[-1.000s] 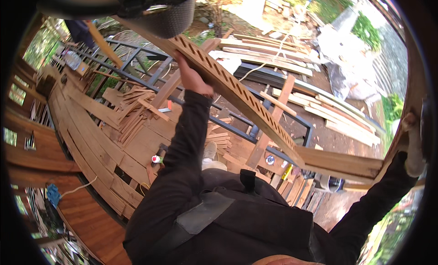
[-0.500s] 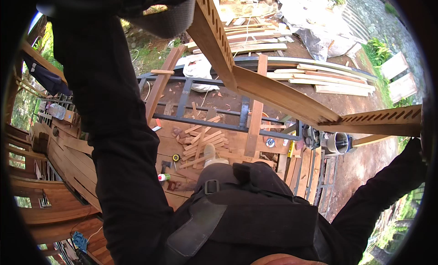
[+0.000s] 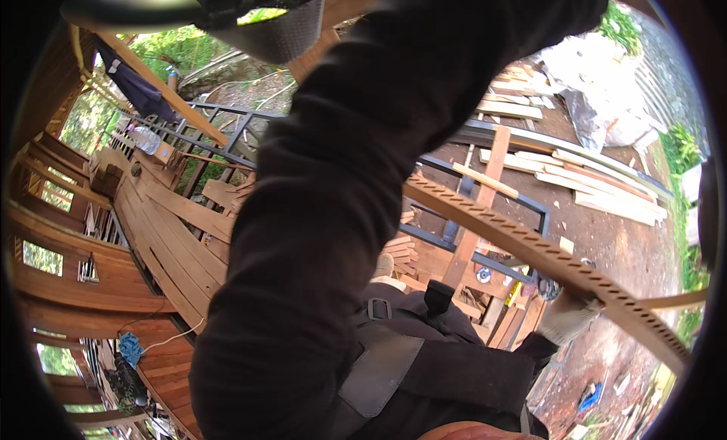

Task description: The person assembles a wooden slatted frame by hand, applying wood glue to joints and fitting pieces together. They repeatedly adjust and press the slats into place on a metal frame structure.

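Observation:
A long wooden beam [image 3: 530, 254] with a row of slanted slots runs diagonally across the right half of the head view. My right hand [image 3: 569, 316], in a pale glove, grips its lower edge; part of the fingers is hidden by the wood. My left arm [image 3: 326, 182], in a black sleeve, reaches up across the middle of the picture and covers the beam's upper stretch. The left hand itself lies beyond the top edge, out of sight.
Below me, a dark metal frame [image 3: 541, 220] carries a wooden plank [image 3: 478, 213]. Cut boards [image 3: 606, 182] lie stacked on the dirt beyond. A yellow level [image 3: 513, 292] rests near my right side. A plank deck [image 3: 178, 239] stretches left, and a dark strap [image 3: 284, 31] hangs close overhead.
My left arm has swung from the left across to the upper right. My right hand has come down from the right edge onto the slotted beam. The view has turned.

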Demonstrator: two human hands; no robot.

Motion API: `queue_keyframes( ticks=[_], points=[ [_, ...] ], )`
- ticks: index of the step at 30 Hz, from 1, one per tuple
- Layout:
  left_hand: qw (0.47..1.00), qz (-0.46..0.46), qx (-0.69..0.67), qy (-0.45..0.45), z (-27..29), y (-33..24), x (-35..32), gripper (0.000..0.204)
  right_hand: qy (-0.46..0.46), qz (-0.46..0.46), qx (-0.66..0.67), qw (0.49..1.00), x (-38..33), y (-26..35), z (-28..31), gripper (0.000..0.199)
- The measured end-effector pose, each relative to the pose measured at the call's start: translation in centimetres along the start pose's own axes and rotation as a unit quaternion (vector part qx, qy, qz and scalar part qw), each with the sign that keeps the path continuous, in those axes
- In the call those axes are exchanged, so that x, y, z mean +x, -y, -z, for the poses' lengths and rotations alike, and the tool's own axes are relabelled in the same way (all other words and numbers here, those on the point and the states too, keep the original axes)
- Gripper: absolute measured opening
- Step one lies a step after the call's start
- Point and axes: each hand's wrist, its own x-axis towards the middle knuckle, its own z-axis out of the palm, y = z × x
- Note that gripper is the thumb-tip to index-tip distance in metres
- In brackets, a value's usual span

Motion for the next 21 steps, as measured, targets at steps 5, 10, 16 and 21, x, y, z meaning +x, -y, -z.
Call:
queue_keyframes(
  ticks=[5, 10, 16, 21],
  points=[
    [0.972, 0.065, 0.022, 0.225, -8.4, 3.4, -7.7, 0.103, 0.008, -0.365, 0.23, 0.902, -10.5, -9.1, -2.2, 0.063],
    [0.911, 0.093, -0.034, 0.4, -17.5, 9.9, -19.2, 0.095, 0.013, -0.512, 0.158, 0.844, -19.5, -17.7, -2.3, 0.049],
    [0.845, 0.153, -0.021, 0.512, -25.8, 18.5, -31.2, 0.095, -0.092, -0.647, 0.194, 0.732, -27.3, -24.9, -3.8, 0.05],
    [0.812, 0.184, -0.024, 0.553, -30.4, 24.6, -39.3, 0.097, -0.117, -0.689, 0.166, 0.696, -32.2, -29.0, -6.8, 0.052]
  ],
)
